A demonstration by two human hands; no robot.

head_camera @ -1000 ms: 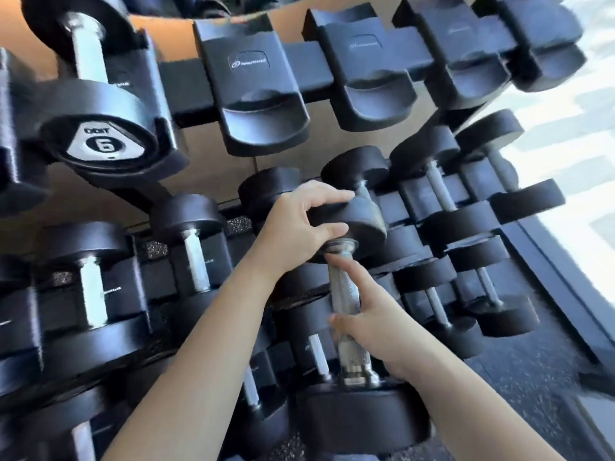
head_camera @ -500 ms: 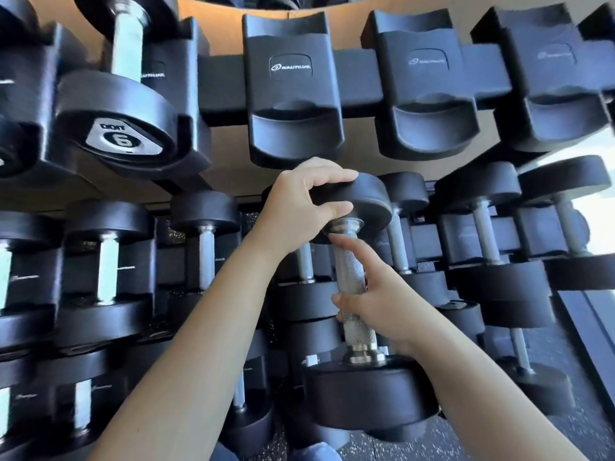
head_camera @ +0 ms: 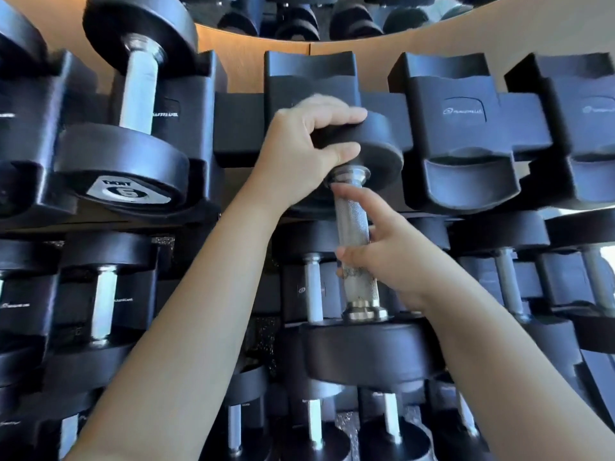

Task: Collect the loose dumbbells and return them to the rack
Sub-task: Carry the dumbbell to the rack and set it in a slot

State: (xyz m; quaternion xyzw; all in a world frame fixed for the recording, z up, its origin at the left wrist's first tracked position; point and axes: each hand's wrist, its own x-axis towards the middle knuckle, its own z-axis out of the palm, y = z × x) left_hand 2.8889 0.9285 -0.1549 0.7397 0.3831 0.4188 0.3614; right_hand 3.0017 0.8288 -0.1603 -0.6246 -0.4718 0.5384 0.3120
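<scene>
R hand [head_camera: 392, 257] is gripping the dumbbell [head_camera: 354, 227] by its knurled handle, L hand [head_camera: 299, 151] is clamping its upper head just in front of a top-row rack cradle [head_camera: 309, 71], w/ a 6-marked dumbbell [head_camera: 123, 171] sitting in the next cradle left.

Black tiered dumbbell rack [head_camera: 466, 134], moulded saddles [head_camera: 472, 181] along top tier. Dumbbell marked 6 [head_camera: 138, 94] seated in top-tier saddle, left. Lower tiers: black dumbbells [head_camera: 103, 294] side by side in cradles.

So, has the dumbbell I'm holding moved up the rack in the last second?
Yes, upward. The dumbbell's top head was level with the middle row; now it is in front of an empty top-row cradle, right of the dumbbell marked 6.
</scene>
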